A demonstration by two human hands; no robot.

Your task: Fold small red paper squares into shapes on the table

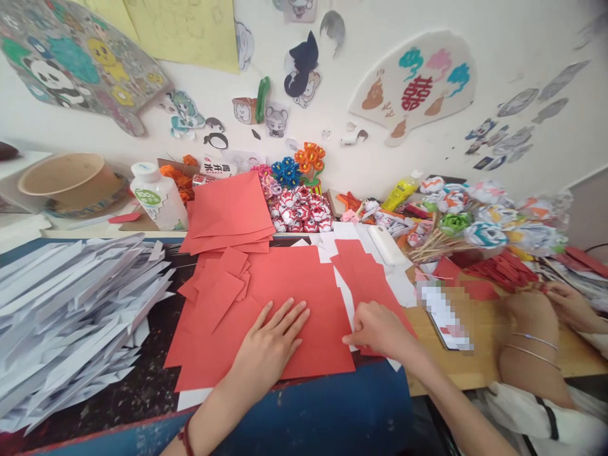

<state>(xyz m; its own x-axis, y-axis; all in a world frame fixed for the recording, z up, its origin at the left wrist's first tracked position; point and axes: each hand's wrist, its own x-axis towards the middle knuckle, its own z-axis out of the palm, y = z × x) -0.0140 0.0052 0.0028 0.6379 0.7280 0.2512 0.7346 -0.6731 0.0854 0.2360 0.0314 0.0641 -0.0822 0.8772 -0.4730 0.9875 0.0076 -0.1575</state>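
My left hand (272, 342) lies flat, fingers slightly spread, on a large sheet of red paper (308, 285). Just right of that sheet's edge, my right hand (377, 330) is curled closed with one fingertip pointing left; whatever may be inside is hidden. It rests over a narrower stack of red paper (370, 272), with white paper showing between the two. Small red paper pieces (218, 294) overlap the big sheet's left side. Behind them leans a pile of red sheets (232, 206).
Folded white paper strips (80, 316) are heaped at left. A white bottle (159, 196), red-and-white paper balls (301, 210) and wrapped paper flowers (489, 218) line the wall. At right lie a phone (444, 316) and another person's hand (567, 304).
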